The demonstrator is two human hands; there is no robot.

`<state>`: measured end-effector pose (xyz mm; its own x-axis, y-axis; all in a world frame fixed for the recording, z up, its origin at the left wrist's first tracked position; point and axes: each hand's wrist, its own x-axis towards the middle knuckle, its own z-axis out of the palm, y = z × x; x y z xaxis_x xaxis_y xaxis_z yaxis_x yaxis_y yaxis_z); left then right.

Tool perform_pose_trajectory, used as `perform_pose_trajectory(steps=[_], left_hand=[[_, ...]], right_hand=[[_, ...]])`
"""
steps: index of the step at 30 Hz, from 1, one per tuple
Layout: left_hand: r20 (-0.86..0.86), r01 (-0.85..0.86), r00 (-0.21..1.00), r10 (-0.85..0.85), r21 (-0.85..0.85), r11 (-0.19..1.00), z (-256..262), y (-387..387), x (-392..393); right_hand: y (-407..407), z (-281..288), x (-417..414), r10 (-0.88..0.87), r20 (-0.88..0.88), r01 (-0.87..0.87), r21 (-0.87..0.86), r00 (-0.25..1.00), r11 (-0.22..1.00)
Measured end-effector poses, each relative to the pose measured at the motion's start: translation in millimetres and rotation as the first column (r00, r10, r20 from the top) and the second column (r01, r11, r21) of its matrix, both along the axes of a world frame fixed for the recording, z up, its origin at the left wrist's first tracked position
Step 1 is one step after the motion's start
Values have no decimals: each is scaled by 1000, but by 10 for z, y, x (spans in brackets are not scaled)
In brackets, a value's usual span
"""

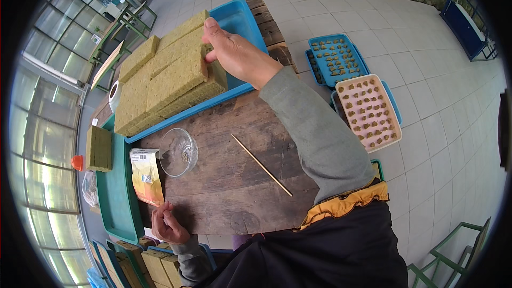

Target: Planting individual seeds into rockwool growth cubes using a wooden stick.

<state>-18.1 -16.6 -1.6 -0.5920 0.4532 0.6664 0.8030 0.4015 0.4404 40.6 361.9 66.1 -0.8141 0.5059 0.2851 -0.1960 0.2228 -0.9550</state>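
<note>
My right hand point(239, 50) reaches to the right end of a stack of yellowish fibrous growing-medium slabs point(176, 76), probably rockwool. Its thumb and fingertips are at the slab ends, partly hidden, so a firm grip cannot be told. The stack lies in a blue plastic tray point(240, 18) on a wooden table point(216, 192). Near the table's front edge, my left hand point(170, 224) has loosely curled fingers, with nothing visible in them. Just beyond it lies a yellow and white seed-type packet point(147, 178). Beside the packet stands a clear glass bowl point(179, 153) with small grains inside.
A thin wooden stick point(262, 165) lies mid-table. On the left are a green tray point(116, 196), an upright slab point(99, 149) and a white roll point(116, 96). Blue point(336, 57) and pale pink point(369, 114) trays of small brownish clumps are at right. More slabs point(158, 264) stand below.
</note>
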Motion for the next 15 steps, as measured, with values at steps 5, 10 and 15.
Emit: perform_pose_trajectory(steps=[5,10,15], left_hand=[[-23,4,1000,-2,52,999,6,60,15],[-24,4,1000,-2,52,999,16,84,33],[-50,-5,999,7,36,999,2,37,2]], right_hand=[[-4,-24,-39,-187,14,186,69,982,980],[59,52,114,-428,-78,427,-28,901,904],[181,-61,48,-682,-312,586,-353,662,730]])
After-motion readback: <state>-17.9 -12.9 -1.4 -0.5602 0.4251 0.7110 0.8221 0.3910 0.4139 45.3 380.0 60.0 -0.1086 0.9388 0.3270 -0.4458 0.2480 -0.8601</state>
